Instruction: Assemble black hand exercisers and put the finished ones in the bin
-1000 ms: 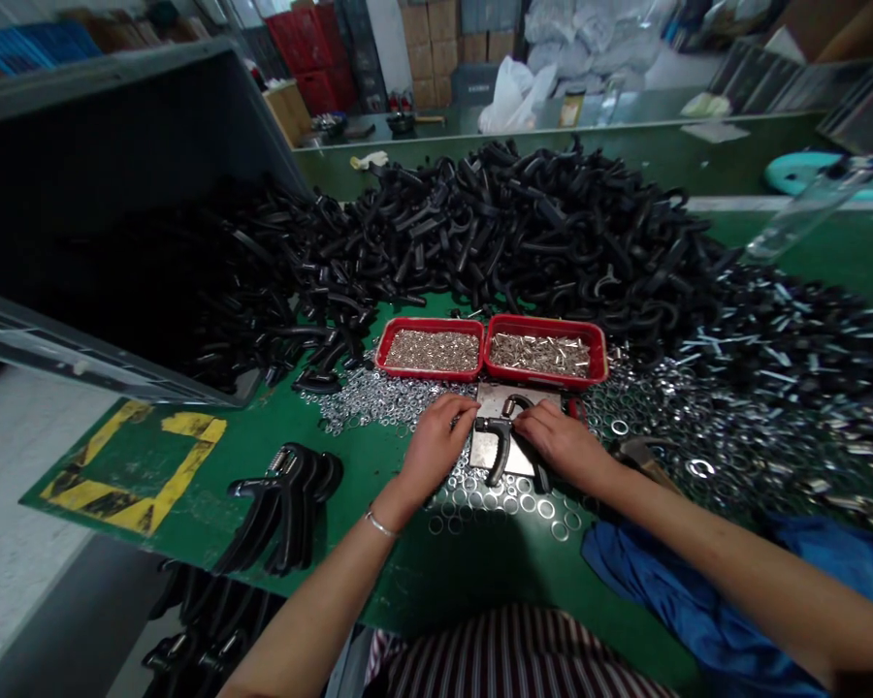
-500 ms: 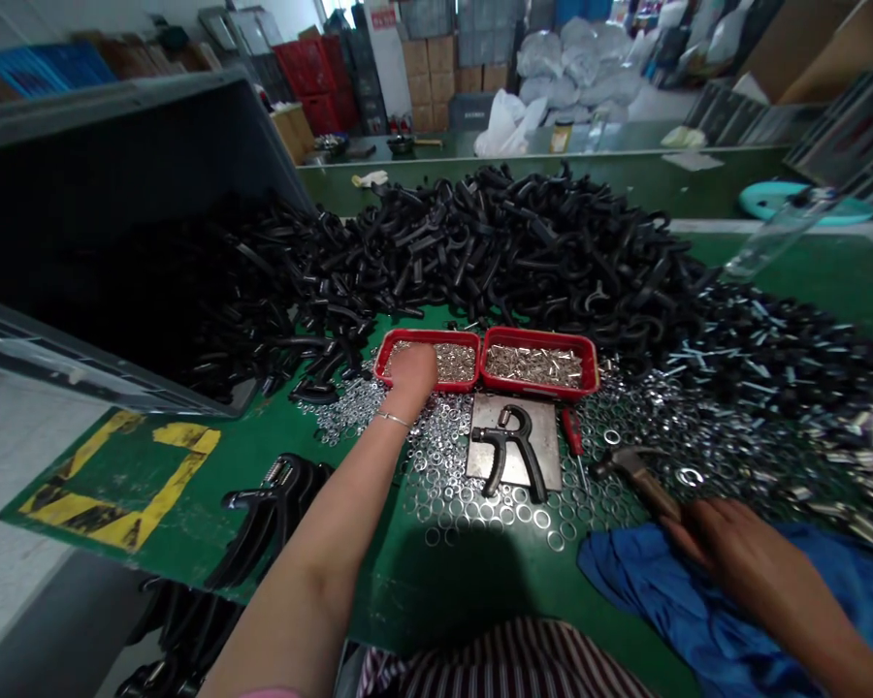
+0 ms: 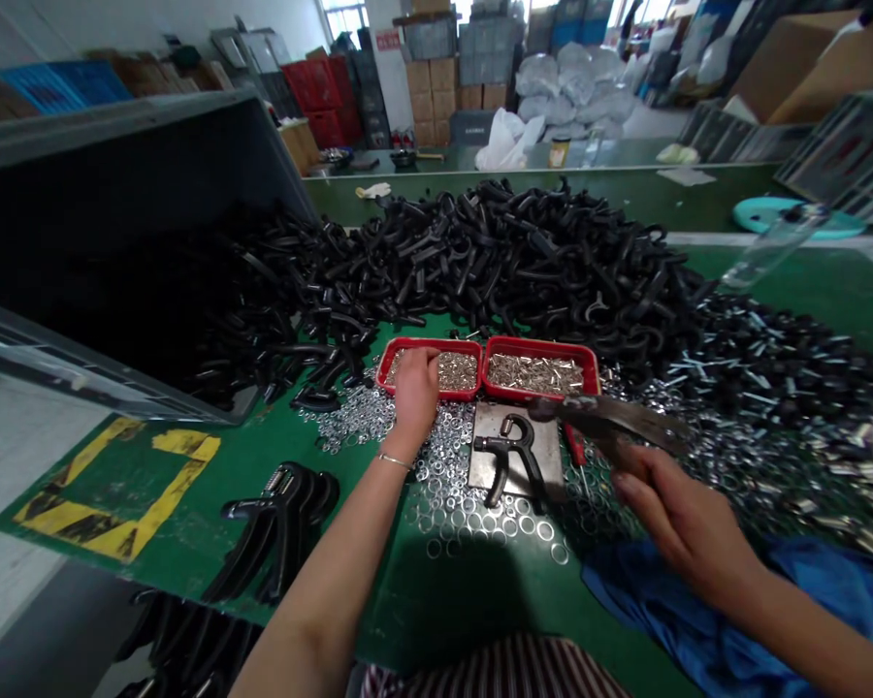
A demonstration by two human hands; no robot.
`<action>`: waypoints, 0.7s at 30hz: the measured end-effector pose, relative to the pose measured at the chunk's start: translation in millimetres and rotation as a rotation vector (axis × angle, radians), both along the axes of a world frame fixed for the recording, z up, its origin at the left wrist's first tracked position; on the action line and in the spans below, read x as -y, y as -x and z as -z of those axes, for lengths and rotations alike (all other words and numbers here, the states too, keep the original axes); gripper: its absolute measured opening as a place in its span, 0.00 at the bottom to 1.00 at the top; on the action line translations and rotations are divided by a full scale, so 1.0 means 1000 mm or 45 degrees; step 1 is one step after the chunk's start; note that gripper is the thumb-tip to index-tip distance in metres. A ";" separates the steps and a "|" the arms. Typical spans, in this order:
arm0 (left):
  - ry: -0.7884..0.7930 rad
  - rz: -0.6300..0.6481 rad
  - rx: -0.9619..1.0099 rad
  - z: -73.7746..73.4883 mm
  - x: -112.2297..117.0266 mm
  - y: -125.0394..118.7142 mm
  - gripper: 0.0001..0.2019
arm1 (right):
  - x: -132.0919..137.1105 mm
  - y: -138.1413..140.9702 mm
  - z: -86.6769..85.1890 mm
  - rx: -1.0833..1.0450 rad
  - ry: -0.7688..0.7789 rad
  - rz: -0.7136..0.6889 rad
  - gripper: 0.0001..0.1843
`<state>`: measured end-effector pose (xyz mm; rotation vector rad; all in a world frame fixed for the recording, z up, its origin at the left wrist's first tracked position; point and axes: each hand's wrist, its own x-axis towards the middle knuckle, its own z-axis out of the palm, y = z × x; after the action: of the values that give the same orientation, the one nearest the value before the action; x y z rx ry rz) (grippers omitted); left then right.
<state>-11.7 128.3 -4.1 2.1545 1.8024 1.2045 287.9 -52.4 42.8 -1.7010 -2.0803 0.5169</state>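
Hammer (image 3: 611, 419) now lifted, right hand (image 3: 680, 519) fingers clamped on it; left hand (image 3: 414, 388), grip unclear, in parts-filled red tray (image 3: 387, 364).

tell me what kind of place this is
Likely a small factory assembly bench: a heap of black plastic handles, two red trays of tiny metal parts, and stacked cartons behind. The right hand holds a hammer.

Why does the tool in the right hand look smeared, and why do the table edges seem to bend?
Head view: the hammer in the right hand is smeared by motion blur, while the left hand at the red tray is sharp; the wide lens bows the edges of the green table; a soft shadow lies on it just before the person.
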 end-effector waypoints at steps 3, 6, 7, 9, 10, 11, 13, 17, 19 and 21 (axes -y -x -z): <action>-0.005 0.143 0.209 -0.003 0.024 -0.008 0.04 | -0.013 0.013 0.009 0.126 0.119 -0.141 0.18; 0.093 0.274 0.245 -0.005 0.053 -0.011 0.04 | -0.017 0.016 0.010 0.057 0.284 -0.218 0.17; 0.137 0.303 0.273 -0.004 0.061 -0.010 0.04 | -0.017 0.015 0.009 0.005 0.266 -0.182 0.17; 0.251 0.353 0.403 -0.004 0.073 -0.009 0.04 | -0.018 0.014 0.008 -0.035 0.190 -0.081 0.17; 0.323 0.378 0.497 -0.003 0.076 -0.010 0.04 | -0.018 0.014 0.009 -0.022 0.173 -0.049 0.18; 0.402 0.409 0.594 -0.002 0.077 -0.011 0.05 | -0.020 0.013 0.012 -0.011 0.193 -0.043 0.18; 0.557 0.468 0.751 0.000 0.076 -0.017 0.06 | -0.024 0.009 0.018 -0.054 0.342 -0.095 0.18; 0.701 0.560 0.708 0.006 0.067 -0.035 0.03 | -0.021 0.000 0.028 -0.426 0.610 -0.043 0.21; 0.645 0.581 0.551 0.011 0.061 -0.044 0.04 | -0.013 -0.004 0.031 -0.597 0.613 0.124 0.23; 0.553 0.568 0.393 0.016 0.057 -0.053 0.05 | -0.004 -0.004 0.034 -0.729 0.611 0.286 0.24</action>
<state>41.2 71.7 -20.1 1.8574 1.2281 0.8792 292.1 -48.1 8.6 -1.7231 -1.4072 1.3277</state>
